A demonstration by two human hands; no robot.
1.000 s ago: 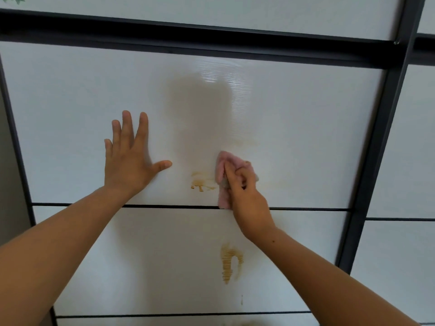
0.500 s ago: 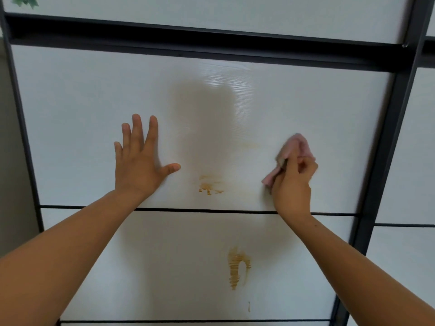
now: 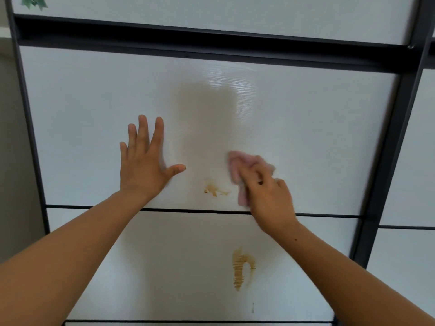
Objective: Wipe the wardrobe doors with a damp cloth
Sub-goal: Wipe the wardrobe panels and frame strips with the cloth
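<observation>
The white wardrobe door (image 3: 306,137) fills the view, split into panels by thin dark strips. My right hand (image 3: 268,198) grips a crumpled pink cloth (image 3: 240,168) and holds it against the middle panel, just right of a small brown stain (image 3: 215,190). The hand and cloth are blurred by motion. My left hand (image 3: 146,168) lies flat on the same panel, fingers spread, left of the stain. A larger brown stain (image 3: 242,267) marks the panel below.
A black frame bar (image 3: 211,43) crosses the top, and a black vertical post (image 3: 386,161) separates this door from another white door (image 3: 412,161) on the right. A grey wall (image 3: 11,161) borders the left. A green leaf decal (image 3: 34,2) sits top left.
My right hand swept the cloth from beside the small stain out to the right, then back left to beside it. My left hand stayed flat on the panel.
</observation>
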